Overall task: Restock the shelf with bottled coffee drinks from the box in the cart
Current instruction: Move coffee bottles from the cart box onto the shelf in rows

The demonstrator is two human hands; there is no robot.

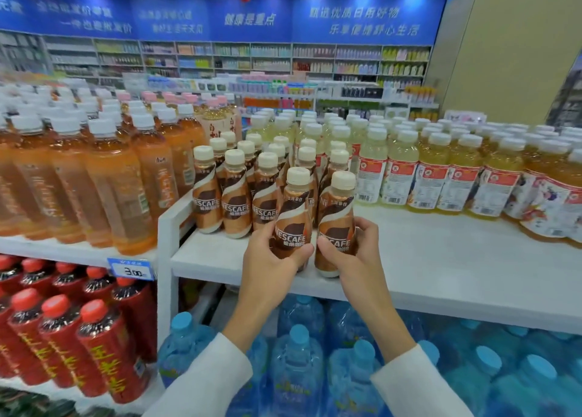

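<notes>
- Head view: the left hand (271, 259) wraps its fingers round the lower body of one coffee bottle (294, 208). The right hand (349, 252) grips a second coffee bottle (337, 215) the same way. Both bottles are upright, side by side and almost touching.
- The two bottles are at the near edge of the white shelf (441, 259). I cannot tell whether their bases rest on it or hang just above.
- Just behind and to the left stands the stocked coffee row (236, 202), labels facing near. Pale yellow drinks (396, 171) line the far right, orange tea bottles (110, 180) the left, and water bottles (299, 353) sit below.
- The box and cart are out of view.
- Step in hand, as I judge it: placing a pair on the shelf.
- The next move calls for sliding both bottles back against the row, keeping them upright with labels forward, then letting go without knocking their neighbours.
</notes>
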